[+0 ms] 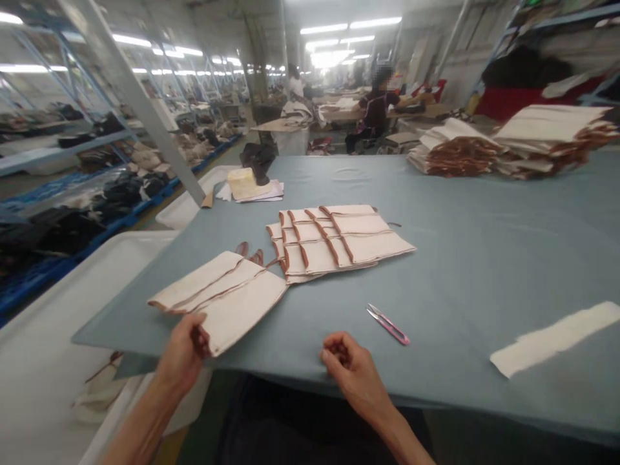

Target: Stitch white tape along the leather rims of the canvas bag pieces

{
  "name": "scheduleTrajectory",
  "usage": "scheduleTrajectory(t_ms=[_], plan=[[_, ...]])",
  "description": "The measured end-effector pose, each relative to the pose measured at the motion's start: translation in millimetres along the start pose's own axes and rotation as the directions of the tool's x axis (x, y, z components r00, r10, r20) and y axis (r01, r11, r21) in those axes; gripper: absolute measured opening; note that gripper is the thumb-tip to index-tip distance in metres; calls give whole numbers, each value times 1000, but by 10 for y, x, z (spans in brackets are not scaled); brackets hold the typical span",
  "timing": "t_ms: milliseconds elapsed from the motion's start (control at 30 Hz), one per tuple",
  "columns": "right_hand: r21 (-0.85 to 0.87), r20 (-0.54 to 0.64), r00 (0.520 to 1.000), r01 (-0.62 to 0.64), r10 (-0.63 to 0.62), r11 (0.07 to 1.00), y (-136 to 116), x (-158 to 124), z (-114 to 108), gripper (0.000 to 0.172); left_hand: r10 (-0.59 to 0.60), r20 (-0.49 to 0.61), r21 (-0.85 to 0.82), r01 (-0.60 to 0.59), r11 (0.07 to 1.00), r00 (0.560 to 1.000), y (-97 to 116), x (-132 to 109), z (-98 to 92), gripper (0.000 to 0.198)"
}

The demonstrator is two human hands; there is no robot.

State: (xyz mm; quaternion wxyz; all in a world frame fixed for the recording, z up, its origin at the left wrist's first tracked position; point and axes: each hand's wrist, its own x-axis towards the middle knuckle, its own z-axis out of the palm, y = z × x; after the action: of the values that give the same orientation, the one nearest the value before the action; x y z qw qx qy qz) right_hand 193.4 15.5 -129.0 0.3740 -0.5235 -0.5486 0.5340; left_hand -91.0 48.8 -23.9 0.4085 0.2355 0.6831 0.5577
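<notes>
My left hand [186, 345] pinches the near edge of a cream cloth piece [237, 297] with brown seam lines. This piece lies flat at the table's left front, with loose brown strips at its far edge. My right hand [349, 361] rests near the front edge, fingers curled in and nothing visible in them. To its right lies a pair of pink-handled thread snips [389, 324], blades pointing away to the left. Beyond both hands, several overlapping cream pieces with brown edging [339, 242] are fanned out, touching the held piece's corner.
On the blue-grey table [460, 258] lie a white cloth strip [557, 336] at right and a yellowish block [248, 183] at back left. Stacks of cream and brown pieces [547, 139] stand at the far right. White bins [130, 252] flank the left side. A person [375, 110] sits beyond.
</notes>
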Motion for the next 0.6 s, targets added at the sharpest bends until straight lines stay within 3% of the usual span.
scheduleTrajectory(t_ms=[67,100,133,233,300,367,433,467,533,600], plan=[[-127,-55,993,100,-107,987,54,-53,87,35,-65,4,-22,65,998,998,-177,-264,-122,37],[-229,-85,971,201,-225,952,65,-79,144,44,-92,14,-35,93,995,996,-240,-390,-150,37],[-343,-104,923,317,-371,884,58,-104,208,52,-112,26,-46,113,993,993,-284,-509,-163,38],[-587,-106,678,547,-727,597,-88,-162,386,57,-153,86,-73,159,984,984,-325,-825,-145,35],[-614,-87,563,620,-822,490,-266,-197,450,49,-163,209,-88,184,979,964,-313,-995,-112,36],[-555,-1,494,723,-870,411,-453,-249,446,35,-152,373,-90,198,976,915,-292,-1125,-87,41],[-478,83,464,795,-882,373,-611,-329,370,22,-116,501,-77,177,981,857,-269,-1216,-103,49],[-455,100,477,802,-873,386,-674,-379,305,18,-84,538,-66,141,988,839,-258,-1248,-133,52],[-461,95,555,760,-826,457,-771,-496,133,18,25,544,-44,-1,999,838,-243,-1294,-232,54],[-507,71,630,691,-774,516,-842,-630,-73,26,205,450,-31,-215,976,869,-242,-1321,-339,45]])
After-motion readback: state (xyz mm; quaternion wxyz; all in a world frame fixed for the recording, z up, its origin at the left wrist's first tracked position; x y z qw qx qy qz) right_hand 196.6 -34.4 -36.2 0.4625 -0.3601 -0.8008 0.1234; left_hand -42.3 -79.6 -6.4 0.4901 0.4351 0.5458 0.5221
